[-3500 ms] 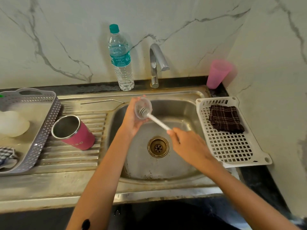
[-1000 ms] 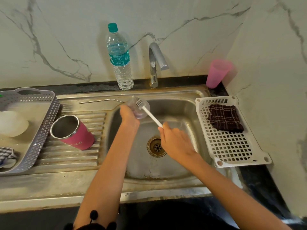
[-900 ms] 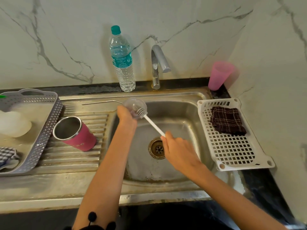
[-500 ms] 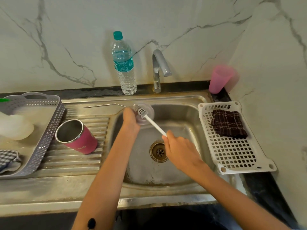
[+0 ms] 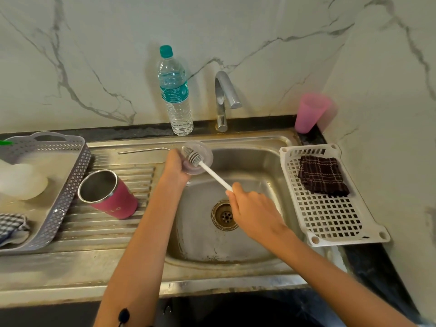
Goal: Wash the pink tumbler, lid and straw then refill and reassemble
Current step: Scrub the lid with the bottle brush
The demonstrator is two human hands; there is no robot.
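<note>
Grey perforated basket (image 5: 70,185) far left, checked cloth (image 5: 11,226) inside. White slotted tray (image 5: 349,239) right of sink (image 5: 247,161), dark plaid cloth (image 5: 323,177) on it. Pink plastic cup (image 5: 309,114) in back corner.

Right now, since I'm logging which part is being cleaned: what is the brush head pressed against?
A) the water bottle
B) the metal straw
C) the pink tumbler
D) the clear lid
D: the brush, gripped by the right hand, has its bristles against the clear lid, which the left hand holds over the sink. The pink tumbler lies apart on the drainboard.
</note>
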